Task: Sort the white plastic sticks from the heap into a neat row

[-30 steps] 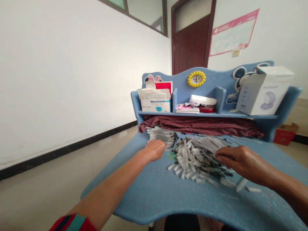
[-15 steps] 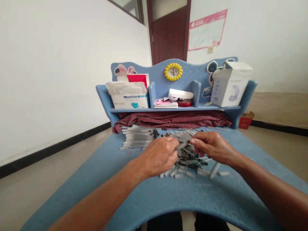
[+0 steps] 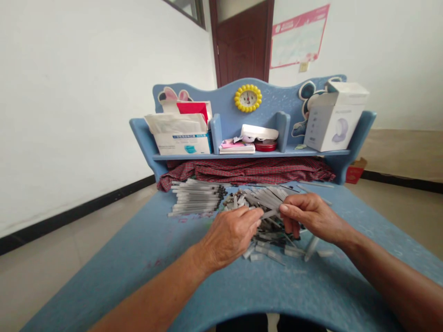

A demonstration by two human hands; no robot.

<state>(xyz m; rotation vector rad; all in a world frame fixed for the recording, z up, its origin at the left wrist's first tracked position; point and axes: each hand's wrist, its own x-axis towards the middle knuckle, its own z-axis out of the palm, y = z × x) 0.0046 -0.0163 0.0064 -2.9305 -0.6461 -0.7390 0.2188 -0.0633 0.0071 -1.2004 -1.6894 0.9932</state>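
Observation:
My left hand [image 3: 231, 234] and my right hand [image 3: 308, 214] meet over a loose heap of thin clear pen tubes [image 3: 263, 203] on the blue desk [image 3: 145, 249]. Both pinch the same clear tube [image 3: 270, 214], one at each end. The left hand's fingers curl round its left end; the right hand's thumb and forefinger press on its right end. A neat stack of tubes with dark tips [image 3: 195, 199] lies to the left of the heap.
A shelf at the desk's back holds a box of masks [image 3: 182, 140], booklets [image 3: 237, 147], a red tin [image 3: 266, 147] and a white carton [image 3: 332, 123]. Red checked cloth [image 3: 249, 169] lies under it. A yellow clock [image 3: 248, 98] and a brown door [image 3: 242, 44] stand behind.
One second ago my left hand lay at the neat stack and my right hand in the heap. They have come together over the heap, both gripping one tube. The camera turned left.

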